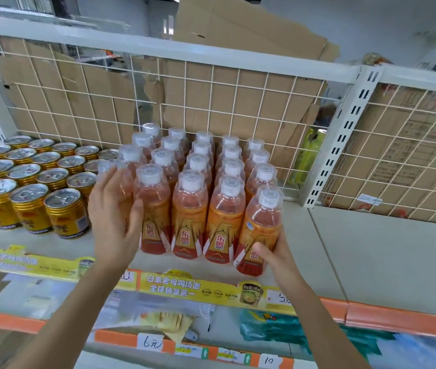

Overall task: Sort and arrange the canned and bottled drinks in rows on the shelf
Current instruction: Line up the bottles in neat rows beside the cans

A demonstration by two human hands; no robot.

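The right hand (pixel 272 255) has its grip closed low on the outermost orange plastic bottle (pixel 260 230) at the shelf's (pixel 371 251) front edge, while the left hand (pixel 115 217) presses flat and released against the block's far side (gold cans (pixel 62 211) beyond), so squaring rows seems underway; next, nudge that bottle inward.

Head-worn wide-angle view, close in on a shop shelf

The single camera looks forward and slightly down from the person's head, near enough that both bare forearms enter from the bottom edge. It faces the white wire-grid back panel (pixel 211 102) square on, with the pale beige shelf board (pixel 371 249) filling the middle (straight rails bow from the lens) and the yellow printed price strip along the shelf's front edge (pixel 184 286) low in frame. No second view exists to overlap.
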